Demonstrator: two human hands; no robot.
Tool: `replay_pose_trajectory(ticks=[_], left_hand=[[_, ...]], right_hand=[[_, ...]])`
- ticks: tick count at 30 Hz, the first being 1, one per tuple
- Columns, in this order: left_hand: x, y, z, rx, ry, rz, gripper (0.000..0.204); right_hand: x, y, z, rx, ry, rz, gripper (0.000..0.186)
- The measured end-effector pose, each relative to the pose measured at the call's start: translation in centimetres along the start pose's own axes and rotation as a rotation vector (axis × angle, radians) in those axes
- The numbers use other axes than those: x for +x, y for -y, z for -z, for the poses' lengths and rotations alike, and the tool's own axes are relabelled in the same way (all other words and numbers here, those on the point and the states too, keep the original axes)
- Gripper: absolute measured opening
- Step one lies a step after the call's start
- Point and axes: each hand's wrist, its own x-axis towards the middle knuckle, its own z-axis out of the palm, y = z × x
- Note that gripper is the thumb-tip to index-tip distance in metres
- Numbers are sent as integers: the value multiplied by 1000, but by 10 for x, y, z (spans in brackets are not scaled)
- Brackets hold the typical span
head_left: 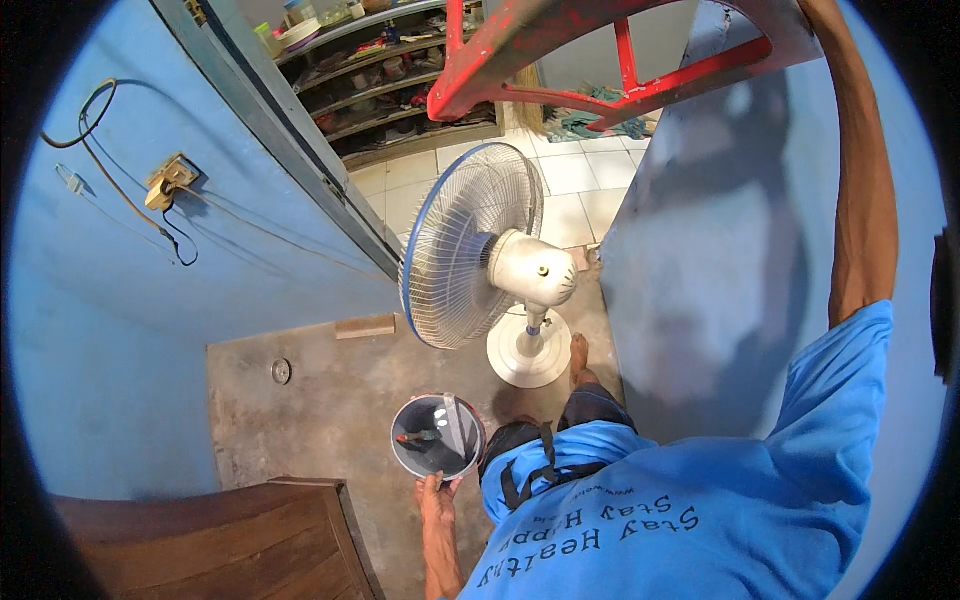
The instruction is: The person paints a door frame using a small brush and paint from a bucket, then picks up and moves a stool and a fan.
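My left hand (437, 492) is closed on the near rim of a round bucket (473, 463) with a dark grey inside. In it stand a flat pale strip (454, 425) and a tool with a reddish end (408, 438), whose kind I cannot make out. My right arm (866, 190) stretches up along the right side. Its hand lies past the upper edge, so the fingers are hidden. A red plastic chair or stool (600, 62), scuffed and cut off by the frame, is raised high right beside that arm's wrist.
A white stand fan (535, 268) with a blue-rimmed cage stands ahead of my feet. Beyond the doorway are loaded shelves (385, 85) and white tiles (560, 185). Wires hang from a socket (173, 180) on the blue left wall. Brown wooden furniture (230, 535) fills the lower left.
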Motion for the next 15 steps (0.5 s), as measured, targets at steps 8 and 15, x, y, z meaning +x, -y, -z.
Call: replay_pose_trajectory(ticks=[8,15], left_hand=[[-20,9,16,19,-47,-49,19],[-37,13,12,-54,-84,-51,24]], right_hand=[[-1,-1,-10,30,-2,-7,60],[0,-8,-30,50,-18,-29,61]])
